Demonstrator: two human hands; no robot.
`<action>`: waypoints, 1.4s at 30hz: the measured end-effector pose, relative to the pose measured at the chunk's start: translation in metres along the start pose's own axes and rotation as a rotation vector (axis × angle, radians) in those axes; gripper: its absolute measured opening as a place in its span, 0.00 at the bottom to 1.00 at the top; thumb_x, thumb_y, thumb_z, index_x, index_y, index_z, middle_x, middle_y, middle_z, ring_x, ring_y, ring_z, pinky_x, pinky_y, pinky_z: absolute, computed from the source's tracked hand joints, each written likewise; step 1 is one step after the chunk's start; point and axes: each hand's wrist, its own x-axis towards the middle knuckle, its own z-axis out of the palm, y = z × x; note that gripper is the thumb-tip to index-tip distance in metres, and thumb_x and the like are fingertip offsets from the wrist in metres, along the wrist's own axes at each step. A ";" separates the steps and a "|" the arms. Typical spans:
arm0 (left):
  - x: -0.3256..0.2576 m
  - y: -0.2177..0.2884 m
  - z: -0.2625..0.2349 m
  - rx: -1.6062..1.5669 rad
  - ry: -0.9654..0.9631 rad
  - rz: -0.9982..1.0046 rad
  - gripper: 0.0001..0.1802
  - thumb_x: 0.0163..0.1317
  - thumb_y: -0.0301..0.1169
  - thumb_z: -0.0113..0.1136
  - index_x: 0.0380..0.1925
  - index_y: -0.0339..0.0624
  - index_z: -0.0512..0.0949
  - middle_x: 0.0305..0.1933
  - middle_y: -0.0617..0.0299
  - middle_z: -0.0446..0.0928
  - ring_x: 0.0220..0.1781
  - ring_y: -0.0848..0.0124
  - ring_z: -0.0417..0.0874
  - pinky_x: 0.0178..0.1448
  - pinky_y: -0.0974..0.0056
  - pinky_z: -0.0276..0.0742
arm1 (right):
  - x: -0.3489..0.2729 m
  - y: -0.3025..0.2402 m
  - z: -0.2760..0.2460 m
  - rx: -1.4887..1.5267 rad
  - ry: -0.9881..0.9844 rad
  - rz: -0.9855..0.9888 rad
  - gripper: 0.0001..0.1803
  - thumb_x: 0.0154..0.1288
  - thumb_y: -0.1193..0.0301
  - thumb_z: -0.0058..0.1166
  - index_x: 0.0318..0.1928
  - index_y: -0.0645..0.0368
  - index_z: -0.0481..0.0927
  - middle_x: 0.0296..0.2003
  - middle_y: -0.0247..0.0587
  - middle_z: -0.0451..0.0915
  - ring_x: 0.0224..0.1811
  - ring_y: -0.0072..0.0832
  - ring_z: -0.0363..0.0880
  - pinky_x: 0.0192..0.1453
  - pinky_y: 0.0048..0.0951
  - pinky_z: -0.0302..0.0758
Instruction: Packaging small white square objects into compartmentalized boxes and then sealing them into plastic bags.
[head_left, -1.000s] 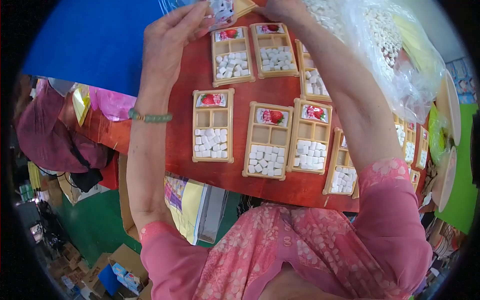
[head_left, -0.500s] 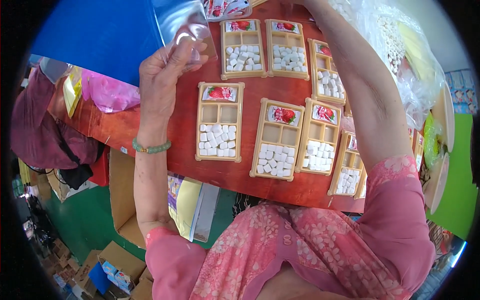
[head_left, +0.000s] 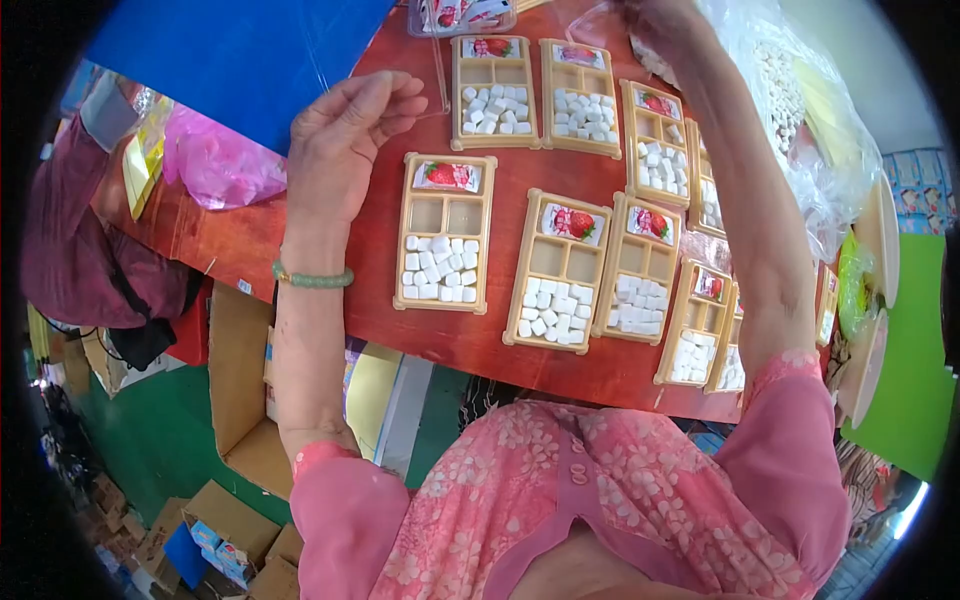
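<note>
Over the red table [head_left: 440, 340], a clear plastic piece [head_left: 415, 70] in our left hand [head_left: 350, 125]

At the far left we see a pink bag [head_left: 225, 160] on the table, with a blue board [head_left: 235, 70] behind it. Next comes our left hand, raised in front of the board's edge; thumb and fingers look pinched on the clear plastic piece, whose far edge comes near the left of the 2 back trays [head_left: 478, 75]. Just right of our wrist lies a front tray [head_left: 430, 216]: a strawberry packet [head_left: 448, 176] on top, white pieces [head_left: 441, 268] below, 2 small compartments between. Past the back trays our right hand [head_left: 665, 20] reaches the upper edge, beside some clear film [head_left: 590, 22]; we cannot tell whether its fingers grip anything. Rightmost sits a big clear bag [head_left: 825, 180].

We judge the step in hand to be handling clear plastic around the filled trays. The next move seems to call for a light hold on the plastic's edge, clear of the loose white pieces.

Compared with half a second ago, the plastic has lost its bright glare and is harder to make out, our right hand has come further into view, the film now shows beside it, and the trays keep their arrangement.
</note>
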 end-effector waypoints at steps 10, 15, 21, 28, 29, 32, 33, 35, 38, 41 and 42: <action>0.005 -0.004 -0.003 -0.446 -0.047 -0.118 0.10 0.66 0.30 0.53 0.36 0.35 0.80 0.57 0.42 0.73 0.64 0.49 0.69 0.68 0.50 0.65 | -0.083 0.025 0.078 0.158 -0.026 0.228 0.11 0.59 0.72 0.57 0.36 0.69 0.78 0.28 0.37 0.78 0.27 0.22 0.79 0.31 0.23 0.77; 0.009 -0.013 -0.010 -0.466 -0.062 -0.150 0.14 0.67 0.34 0.51 0.41 0.33 0.76 0.58 0.40 0.71 0.66 0.49 0.67 0.70 0.50 0.62 | -0.073 0.023 0.090 -0.011 -0.065 0.223 0.10 0.64 0.74 0.54 0.42 0.70 0.75 0.29 0.39 0.79 0.29 0.21 0.80 0.34 0.21 0.78; 0.007 -0.010 -0.015 -0.465 -0.050 -0.169 0.17 0.69 0.37 0.48 0.42 0.31 0.73 0.65 0.32 0.60 0.70 0.43 0.58 0.72 0.45 0.56 | -0.069 -0.004 0.111 -0.430 0.144 0.293 0.18 0.57 0.61 0.63 0.38 0.65 0.78 0.28 0.44 0.81 0.29 0.31 0.80 0.33 0.32 0.76; 0.012 -0.009 -0.011 -0.420 -0.040 -0.192 0.17 0.68 0.38 0.50 0.43 0.31 0.72 0.64 0.33 0.62 0.69 0.43 0.59 0.72 0.44 0.56 | -0.046 0.035 0.108 -0.562 0.204 0.024 0.19 0.55 0.61 0.62 0.40 0.65 0.79 0.33 0.54 0.82 0.40 0.43 0.82 0.44 0.39 0.76; 0.013 -0.011 -0.020 -0.466 -0.074 -0.213 0.18 0.67 0.38 0.51 0.43 0.31 0.72 0.63 0.33 0.63 0.69 0.43 0.60 0.72 0.44 0.55 | -0.053 0.027 0.109 -0.568 0.159 -0.037 0.18 0.55 0.62 0.61 0.40 0.65 0.79 0.34 0.56 0.82 0.40 0.45 0.82 0.44 0.40 0.76; 0.014 -0.015 -0.025 -0.523 -0.109 -0.248 0.18 0.68 0.38 0.50 0.44 0.30 0.72 0.63 0.33 0.63 0.69 0.43 0.60 0.72 0.43 0.55 | -0.065 0.012 0.109 -0.593 0.111 -0.120 0.17 0.56 0.64 0.60 0.39 0.65 0.79 0.35 0.59 0.81 0.41 0.47 0.81 0.46 0.41 0.76; 0.014 -0.014 -0.024 -0.532 -0.107 -0.257 0.18 0.68 0.38 0.50 0.44 0.30 0.72 0.63 0.33 0.63 0.69 0.43 0.60 0.72 0.43 0.54 | -0.066 0.010 0.109 -0.612 0.106 -0.146 0.16 0.56 0.65 0.59 0.39 0.66 0.79 0.35 0.61 0.81 0.41 0.48 0.81 0.46 0.41 0.76; 0.016 -0.015 -0.023 -0.523 -0.129 -0.266 0.18 0.68 0.38 0.49 0.44 0.30 0.72 0.63 0.33 0.63 0.69 0.43 0.60 0.73 0.43 0.54 | -0.066 0.007 0.110 -0.644 0.146 -0.097 0.16 0.56 0.66 0.59 0.39 0.66 0.79 0.35 0.62 0.81 0.42 0.50 0.80 0.47 0.43 0.75; 0.017 -0.016 -0.025 -0.534 -0.182 -0.280 0.19 0.69 0.38 0.47 0.45 0.30 0.72 0.63 0.33 0.63 0.69 0.43 0.59 0.73 0.43 0.54 | -0.076 0.010 0.111 -0.683 0.186 -0.186 0.16 0.57 0.66 0.58 0.39 0.69 0.78 0.36 0.65 0.79 0.43 0.53 0.79 0.48 0.45 0.75; 0.019 -0.015 -0.022 -0.539 -0.219 -0.295 0.20 0.70 0.38 0.46 0.47 0.29 0.71 0.63 0.34 0.63 0.70 0.43 0.59 0.73 0.43 0.54 | -0.072 0.011 0.112 -0.754 0.182 -0.238 0.17 0.58 0.67 0.57 0.39 0.72 0.76 0.37 0.67 0.78 0.43 0.56 0.77 0.48 0.46 0.74; 0.020 -0.016 -0.021 -0.521 -0.220 -0.298 0.20 0.70 0.38 0.45 0.47 0.29 0.71 0.63 0.34 0.63 0.70 0.44 0.59 0.73 0.44 0.53 | -0.069 0.011 0.113 -0.817 0.169 -0.157 0.18 0.58 0.68 0.56 0.40 0.74 0.75 0.37 0.68 0.77 0.44 0.57 0.76 0.48 0.47 0.74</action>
